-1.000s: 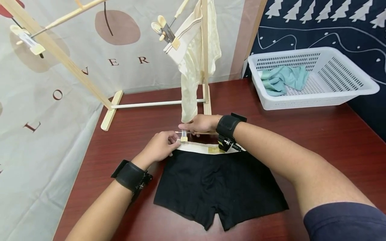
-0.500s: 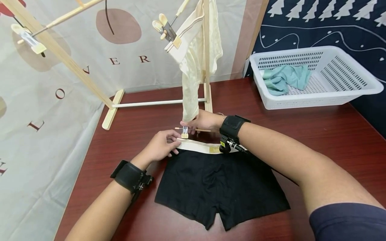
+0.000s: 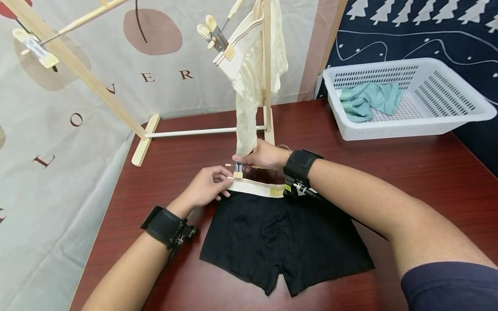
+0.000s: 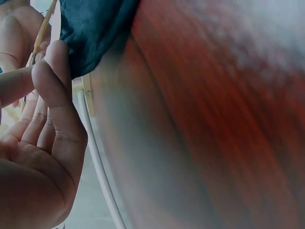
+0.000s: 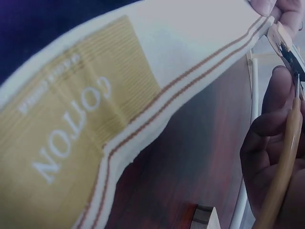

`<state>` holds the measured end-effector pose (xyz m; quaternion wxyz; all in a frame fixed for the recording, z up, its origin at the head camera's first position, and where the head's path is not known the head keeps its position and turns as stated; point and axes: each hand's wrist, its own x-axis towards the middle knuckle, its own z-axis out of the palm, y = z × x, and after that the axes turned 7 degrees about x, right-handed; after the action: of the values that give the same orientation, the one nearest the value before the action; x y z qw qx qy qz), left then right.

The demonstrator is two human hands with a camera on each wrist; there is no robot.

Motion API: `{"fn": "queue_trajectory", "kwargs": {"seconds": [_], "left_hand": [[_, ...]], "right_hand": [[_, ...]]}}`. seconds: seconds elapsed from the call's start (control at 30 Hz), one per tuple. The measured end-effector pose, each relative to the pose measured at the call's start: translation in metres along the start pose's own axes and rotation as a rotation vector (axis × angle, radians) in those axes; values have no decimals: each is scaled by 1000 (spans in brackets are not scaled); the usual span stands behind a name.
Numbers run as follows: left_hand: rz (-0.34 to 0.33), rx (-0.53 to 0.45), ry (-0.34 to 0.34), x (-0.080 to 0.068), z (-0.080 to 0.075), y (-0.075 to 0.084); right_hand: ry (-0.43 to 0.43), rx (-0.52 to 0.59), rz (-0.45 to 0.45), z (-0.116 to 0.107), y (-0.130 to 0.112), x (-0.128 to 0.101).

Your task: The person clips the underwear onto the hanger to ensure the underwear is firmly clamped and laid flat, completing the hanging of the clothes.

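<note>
Black boxer shorts (image 3: pixel 284 233) lie spread on the table, their white waistband (image 3: pixel 253 188) facing away from me. My left hand (image 3: pixel 206 188) pinches the waistband's left corner between thumb and fingers. Just beyond, my right hand (image 3: pixel 266 155) grips a hanger clip (image 3: pixel 238 169) with pale pads, its tip at the waistband's edge near that corner. In the right wrist view, the clip (image 5: pixel 288 53) sits on a hanger with a wooden bar (image 5: pixel 285 162). Whether the clip bites the cloth, I cannot tell. My right forearm covers the waistband's right end.
A wooden rack (image 3: pixel 85 82) stands at the back left. Cream shorts (image 3: pixel 249 90) hang from it by a clip, one leg draping down to my right hand. At the back right is a white basket (image 3: pixel 432 127) holding a teal garment (image 3: pixel 369 101).
My right hand and the clip have shifted slightly away from me. My left hand still pinches the waistband corner, which has risen slightly. The shorts' lower part lies as before.
</note>
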<state>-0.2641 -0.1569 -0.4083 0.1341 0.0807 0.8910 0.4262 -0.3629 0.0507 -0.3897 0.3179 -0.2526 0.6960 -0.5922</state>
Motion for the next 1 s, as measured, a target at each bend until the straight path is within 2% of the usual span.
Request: {"fn": "queue_trajectory", "kwargs": {"seconds": [0.53,0.83,1.0], "left_hand": [[-1,-58,9,-2,-2,5],[18,-109,-53,-2,-1,5],[42,-181,-105,0,-2,-1]], "right_hand": [[25,-15,4,-1,1,-1],[-8,-27,-8,-3,2,-1],[-5,-13,-6,-3,2,0]]}}
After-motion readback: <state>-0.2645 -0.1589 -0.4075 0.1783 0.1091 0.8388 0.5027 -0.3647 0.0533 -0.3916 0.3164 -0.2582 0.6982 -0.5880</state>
